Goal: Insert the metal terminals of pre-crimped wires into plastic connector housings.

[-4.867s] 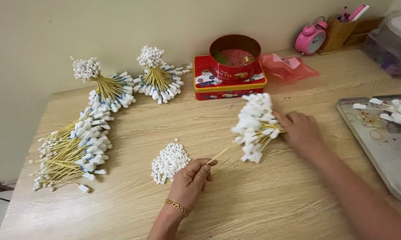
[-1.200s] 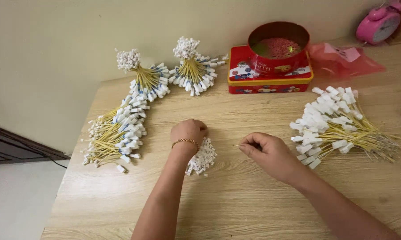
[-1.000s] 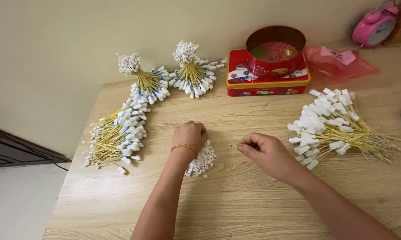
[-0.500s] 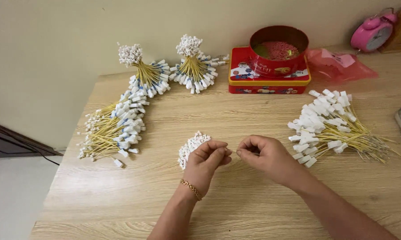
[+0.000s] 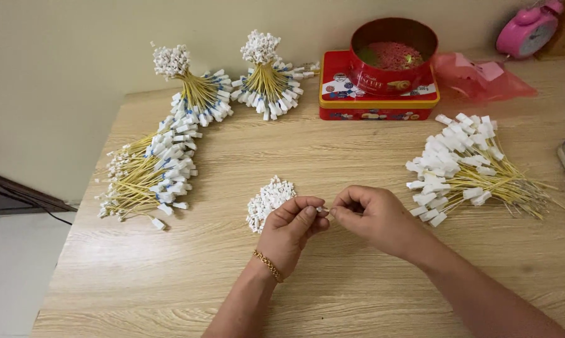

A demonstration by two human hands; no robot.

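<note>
my left hand [image 5: 292,228] and right hand [image 5: 370,213] meet in the middle of the wooden table [image 5: 357,288], fingertips pinched together on one tiny white cap [image 5: 321,208] held between them. just behind my left hand sits a small pile of loose white caps [image 5: 269,199]. a fanned bunch of yellow sticks with white tips [image 5: 467,169] lies to the right, more bundles [image 5: 163,156] on the left, and a red tin [image 5: 392,56] at the back.

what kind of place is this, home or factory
Probably a home, used for piecework. The wooden table stands against a plain wall and carries household things: a pink alarm clock and a red biscuit tin, beside bundles of yellow-stemmed white tags.
</note>
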